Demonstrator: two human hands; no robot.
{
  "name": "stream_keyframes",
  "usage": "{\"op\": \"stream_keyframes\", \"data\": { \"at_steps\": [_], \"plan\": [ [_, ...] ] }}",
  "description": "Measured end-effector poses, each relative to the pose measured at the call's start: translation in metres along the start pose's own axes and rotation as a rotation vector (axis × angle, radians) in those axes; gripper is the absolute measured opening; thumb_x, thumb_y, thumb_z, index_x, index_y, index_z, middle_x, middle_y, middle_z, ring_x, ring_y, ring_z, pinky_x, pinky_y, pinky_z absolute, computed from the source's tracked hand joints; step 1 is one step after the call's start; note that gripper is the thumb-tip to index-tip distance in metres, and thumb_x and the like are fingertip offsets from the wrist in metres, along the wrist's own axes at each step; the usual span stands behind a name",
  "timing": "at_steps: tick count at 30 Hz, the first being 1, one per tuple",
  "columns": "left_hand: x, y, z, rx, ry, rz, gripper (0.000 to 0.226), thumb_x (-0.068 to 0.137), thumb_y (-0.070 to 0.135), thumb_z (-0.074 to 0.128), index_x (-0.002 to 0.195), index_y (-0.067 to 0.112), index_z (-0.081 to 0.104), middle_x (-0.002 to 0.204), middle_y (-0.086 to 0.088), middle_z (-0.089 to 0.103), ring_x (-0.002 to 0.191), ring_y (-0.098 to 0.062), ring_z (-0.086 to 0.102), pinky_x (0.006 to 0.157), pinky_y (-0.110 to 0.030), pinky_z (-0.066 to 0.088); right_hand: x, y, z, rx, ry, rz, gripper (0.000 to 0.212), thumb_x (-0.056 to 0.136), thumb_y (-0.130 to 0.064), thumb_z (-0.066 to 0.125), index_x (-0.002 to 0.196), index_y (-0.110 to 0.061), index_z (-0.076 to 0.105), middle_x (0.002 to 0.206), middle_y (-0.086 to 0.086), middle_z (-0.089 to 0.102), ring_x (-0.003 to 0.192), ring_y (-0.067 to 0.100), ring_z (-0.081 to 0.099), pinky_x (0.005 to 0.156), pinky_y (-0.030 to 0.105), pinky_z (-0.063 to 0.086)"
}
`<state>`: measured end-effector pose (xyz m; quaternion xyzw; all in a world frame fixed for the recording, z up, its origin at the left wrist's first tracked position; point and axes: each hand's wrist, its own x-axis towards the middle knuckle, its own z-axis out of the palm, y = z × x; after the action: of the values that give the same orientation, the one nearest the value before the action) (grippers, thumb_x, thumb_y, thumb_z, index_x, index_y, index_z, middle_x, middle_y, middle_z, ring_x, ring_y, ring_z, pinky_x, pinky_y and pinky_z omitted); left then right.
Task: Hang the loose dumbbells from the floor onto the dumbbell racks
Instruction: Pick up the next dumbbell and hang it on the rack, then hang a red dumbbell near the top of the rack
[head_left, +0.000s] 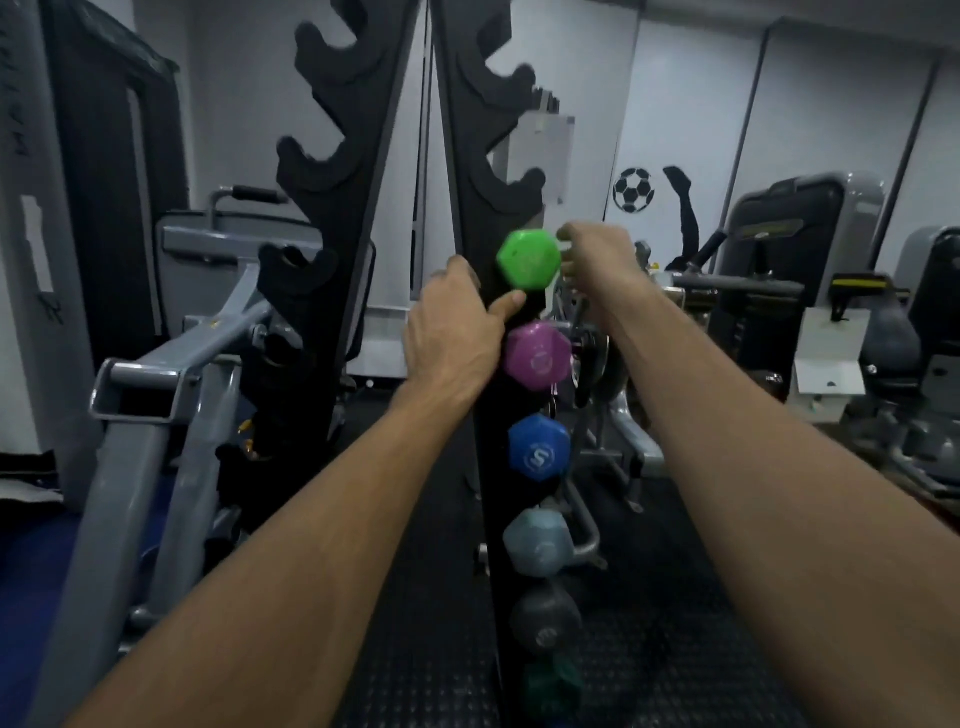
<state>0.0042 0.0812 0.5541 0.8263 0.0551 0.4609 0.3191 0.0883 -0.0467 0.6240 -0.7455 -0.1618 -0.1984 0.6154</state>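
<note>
— Where's the green dumbbell (529, 259) from here?

— Straight ahead, at a hook on the right rack (470, 218), above the purple dumbbell (537, 355). Its long axis runs away from me. My right hand (597, 254) looks curled on the handle behind the head, though blur hides the fingers; my left hand (454, 332), nearer, thumbs its underside.

— Obstacles?

— Only the hook's lip.

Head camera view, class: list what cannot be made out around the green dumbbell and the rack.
- Green dumbbell: handle and far head hidden behind its near head.
- Right hand: fingertips hidden behind the dumbbell; grip unclear.
- Left hand: fingers partly hidden behind the rack.
- Lowest dumbbell: dark, cut by the bottom edge.
</note>
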Motion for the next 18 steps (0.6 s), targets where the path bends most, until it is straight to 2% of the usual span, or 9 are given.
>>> {"op": "stream_keyframes", "data": {
  "at_steps": [3, 4, 5, 8, 11, 12, 14, 15, 18],
  "plan": [
    [-0.025, -0.036, 0.009, -0.104, -0.034, 0.004, 0.043, 0.094, 0.057, 0.062, 0.109, 0.017, 0.061, 0.101, -0.001, 0.067, 0.092, -0.021, 0.064, 0.078, -0.038, 0.051, -0.039, 0.037, -0.02, -0.012, 0.095, -0.092, 0.017, 0.092, -0.028, 0.056, 0.096, -0.025, 0.072, 0.095, -0.004, 0.072, 0.094, 0.012, 0.068, 0.091, 0.037, 0.056],
    [-0.041, -0.051, 0.015, -0.137, -0.058, -0.025, 0.039, 0.096, 0.055, 0.059, 0.106, 0.017, 0.062, 0.098, 0.001, 0.067, 0.091, -0.02, 0.065, 0.079, -0.038, 0.052, -0.057, 0.06, -0.026, -0.01, 0.137, -0.081, 0.018, 0.093, -0.028, 0.056, 0.1, -0.026, 0.072, 0.099, -0.006, 0.073, 0.096, 0.009, 0.069, 0.092, 0.034, 0.057],
    [-0.058, -0.067, 0.022, -0.159, -0.082, -0.068, 0.035, 0.099, 0.052, 0.057, 0.102, 0.017, 0.062, 0.094, 0.003, 0.067, 0.088, -0.019, 0.064, 0.079, -0.036, 0.051, -0.077, 0.083, -0.03, 0.009, 0.19, -0.065, 0.019, 0.094, -0.025, 0.056, 0.103, -0.025, 0.073, 0.098, -0.007, 0.073, 0.092, 0.003, 0.068, 0.088, 0.028, 0.057],
    [-0.124, -0.123, 0.044, -0.148, -0.157, -0.215, 0.028, 0.103, 0.045, 0.055, 0.095, 0.019, 0.06, 0.088, 0.006, 0.064, 0.085, -0.018, 0.062, 0.074, -0.031, 0.043, -0.152, 0.173, -0.034, 0.021, 0.358, 0.07, 0.017, 0.097, -0.018, 0.056, 0.103, -0.02, 0.072, 0.082, -0.009, 0.067, 0.063, -0.009, 0.058, 0.061, 0.012, 0.047],
    [-0.199, -0.178, 0.072, -0.094, -0.327, -0.366, 0.025, 0.104, 0.042, 0.053, 0.1, 0.018, 0.06, 0.094, 0.004, 0.064, 0.088, -0.018, 0.061, 0.074, -0.029, 0.04, -0.23, 0.276, -0.023, -0.102, 0.415, 0.277, 0.017, 0.098, -0.017, 0.057, 0.105, -0.016, 0.072, 0.089, -0.002, 0.068, 0.07, -0.002, 0.058, 0.06, 0.005, 0.039],
    [-0.221, -0.195, 0.08, -0.068, -0.398, -0.414, 0.024, 0.104, 0.039, 0.054, 0.103, 0.016, 0.061, 0.097, 0.002, 0.065, 0.09, -0.019, 0.061, 0.074, -0.03, 0.041, -0.254, 0.306, -0.019, -0.144, 0.411, 0.336, 0.016, 0.098, -0.017, 0.057, 0.105, -0.016, 0.071, 0.093, -0.001, 0.069, 0.074, 0.0, 0.058, 0.061, 0.004, 0.038],
    [-0.266, -0.228, 0.098, -0.011, -0.556, -0.518, 0.023, 0.103, 0.036, 0.056, 0.109, 0.015, 0.063, 0.103, -0.002, 0.067, 0.096, -0.024, 0.063, 0.078, -0.031, 0.046, -0.303, 0.359, -0.011, -0.236, 0.347, 0.462, 0.017, 0.097, -0.018, 0.057, 0.107, -0.016, 0.071, 0.096, 0.0, 0.069, 0.084, 0.014, 0.063, 0.069, 0.016, 0.04],
    [-0.288, -0.244, 0.107, 0.018, -0.64, -0.571, 0.022, 0.102, 0.035, 0.058, 0.11, 0.015, 0.064, 0.106, -0.005, 0.068, 0.099, -0.026, 0.064, 0.082, -0.033, 0.049, -0.327, 0.383, -0.008, -0.284, 0.296, 0.538, 0.018, 0.097, -0.018, 0.057, 0.107, -0.015, 0.071, 0.096, 0.002, 0.069, 0.089, 0.02, 0.064, 0.072, 0.022, 0.039],
    [-0.353, -0.282, 0.128, 0.099, -0.873, -0.705, 0.016, 0.099, 0.033, 0.061, 0.105, 0.019, 0.066, 0.11, -0.007, 0.071, 0.098, -0.025, 0.064, 0.085, -0.034, 0.052, -0.39, 0.448, 0.003, -0.434, 0.073, 0.735, 0.017, 0.097, -0.022, 0.057, 0.103, -0.015, 0.072, 0.099, 0.012, 0.074, 0.094, 0.03, 0.067, 0.071, 0.027, 0.036]
  ]
}}
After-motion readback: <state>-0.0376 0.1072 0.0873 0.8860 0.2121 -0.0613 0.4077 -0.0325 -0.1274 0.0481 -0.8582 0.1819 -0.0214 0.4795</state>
